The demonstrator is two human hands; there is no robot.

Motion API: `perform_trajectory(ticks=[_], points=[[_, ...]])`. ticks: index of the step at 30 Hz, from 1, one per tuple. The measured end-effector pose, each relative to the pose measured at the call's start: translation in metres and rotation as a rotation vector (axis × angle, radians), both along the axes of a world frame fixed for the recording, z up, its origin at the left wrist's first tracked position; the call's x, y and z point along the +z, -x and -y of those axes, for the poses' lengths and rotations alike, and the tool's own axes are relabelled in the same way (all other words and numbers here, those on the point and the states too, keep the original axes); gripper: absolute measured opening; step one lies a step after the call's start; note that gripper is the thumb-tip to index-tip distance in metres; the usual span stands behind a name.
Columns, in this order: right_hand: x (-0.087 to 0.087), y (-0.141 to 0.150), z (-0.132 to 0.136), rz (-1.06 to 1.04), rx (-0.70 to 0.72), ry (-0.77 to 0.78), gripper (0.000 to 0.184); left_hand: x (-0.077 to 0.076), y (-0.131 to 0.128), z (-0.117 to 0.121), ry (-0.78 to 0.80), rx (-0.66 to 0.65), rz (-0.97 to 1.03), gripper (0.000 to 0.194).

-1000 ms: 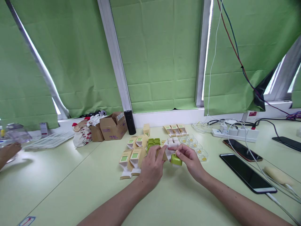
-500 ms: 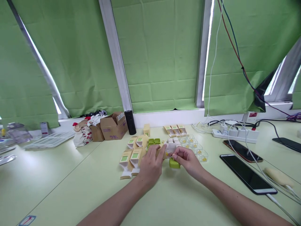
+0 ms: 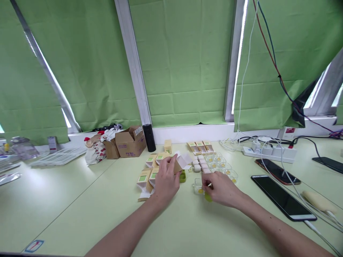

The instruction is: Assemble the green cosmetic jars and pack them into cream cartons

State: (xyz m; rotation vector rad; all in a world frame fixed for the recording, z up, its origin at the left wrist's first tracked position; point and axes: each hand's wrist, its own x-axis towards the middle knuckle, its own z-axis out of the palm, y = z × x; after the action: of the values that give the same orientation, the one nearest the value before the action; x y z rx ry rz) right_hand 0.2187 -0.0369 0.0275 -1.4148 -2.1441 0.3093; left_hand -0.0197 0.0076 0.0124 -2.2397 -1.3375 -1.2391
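My left hand (image 3: 166, 181) is closed around a small tan carton (image 3: 180, 164) whose white flaps stand open to the right. Fingers bent and pointing down, my right hand (image 3: 222, 188) grips a small green cup (image 3: 208, 197), mostly hidden under the hand. Beside its fingertips on the table is a clear plastic cup (image 3: 198, 187) with a yellow spot. Pale pink-white blocks (image 3: 197, 167) stand in rows behind the hands. To their right are several clear cups (image 3: 220, 165). Another green cup (image 3: 182, 176) shows by my left fingers, next to several opened cartons (image 3: 144, 179).
Three opened cartons (image 3: 200, 147) and one upright carton (image 3: 167, 146) are farther back. A cardboard box (image 3: 131, 142), a black cylinder (image 3: 149, 137) and a cloth bag (image 3: 95, 151) stand back left. Phones (image 3: 282, 196), cables and a white power strip (image 3: 269, 153) lie right.
My left hand has raised and tilted the carton up and left. The right hand has turned palm down and moved slightly lower right with the green cup. A clear cup now shows beside it.
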Motion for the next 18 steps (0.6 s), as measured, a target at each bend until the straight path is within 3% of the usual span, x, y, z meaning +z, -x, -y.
perform_trajectory(ticks=[6, 11, 14, 18], points=[[0.004, -0.004, 0.003, -0.037, 0.076, 0.026, 0.019, 0.003, -0.002, 0.002, 0.166, -0.119, 0.283, 0.061], [0.012, -0.013, -0.006, -0.464, 0.211, 0.190, 0.016, 0.003, -0.006, -0.003, 0.337, -0.317, 0.660, 0.062], [0.006, -0.008, -0.014, -0.696, 0.241, 0.136, 0.026, 0.001, -0.008, -0.009, 0.407, -0.450, 0.867, 0.064], [-0.011, 0.003, -0.022, -0.764, 0.178, 0.086, 0.031, -0.001, -0.008, -0.013, 0.524, -0.558, 1.047, 0.063]])
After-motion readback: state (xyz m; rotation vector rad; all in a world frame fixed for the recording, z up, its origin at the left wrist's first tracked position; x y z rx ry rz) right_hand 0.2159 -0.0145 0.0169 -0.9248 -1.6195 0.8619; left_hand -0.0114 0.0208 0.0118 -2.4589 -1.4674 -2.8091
